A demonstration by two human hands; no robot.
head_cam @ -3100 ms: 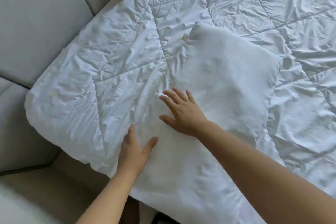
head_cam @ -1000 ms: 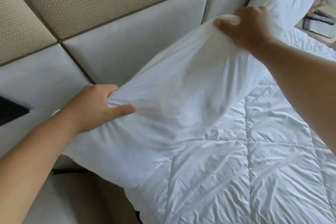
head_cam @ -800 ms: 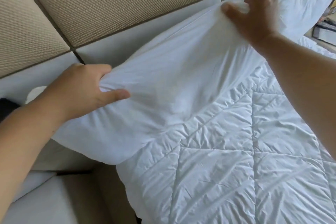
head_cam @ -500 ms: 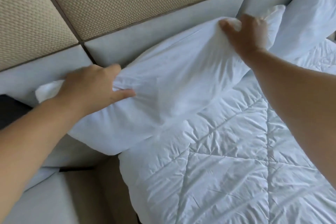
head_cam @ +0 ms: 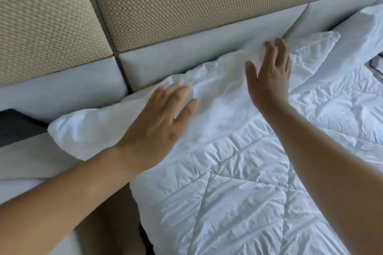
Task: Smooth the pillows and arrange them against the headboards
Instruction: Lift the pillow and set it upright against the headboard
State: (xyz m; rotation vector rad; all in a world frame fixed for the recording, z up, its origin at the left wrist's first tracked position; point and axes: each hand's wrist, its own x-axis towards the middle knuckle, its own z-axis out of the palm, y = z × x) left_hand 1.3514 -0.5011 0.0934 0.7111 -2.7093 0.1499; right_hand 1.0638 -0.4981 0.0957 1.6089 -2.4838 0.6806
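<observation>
A white pillow (head_cam: 217, 105) lies across the middle of the frame, its long back edge against the padded headboard (head_cam: 186, 62) and its front edge resting on the quilt (head_cam: 238, 192). The left hand (head_cam: 161, 128), fingers spread wide and flat, presses on the pillow's left half, holding nothing. The right hand (head_cam: 269, 74), also wide and flat, lies on the pillow's right half near the headboard. A second pillow (head_cam: 360, 35) leans at the upper right of the frame, touching the first pillow's corner. Woven beige panels (head_cam: 186, 2) fill the top.
</observation>
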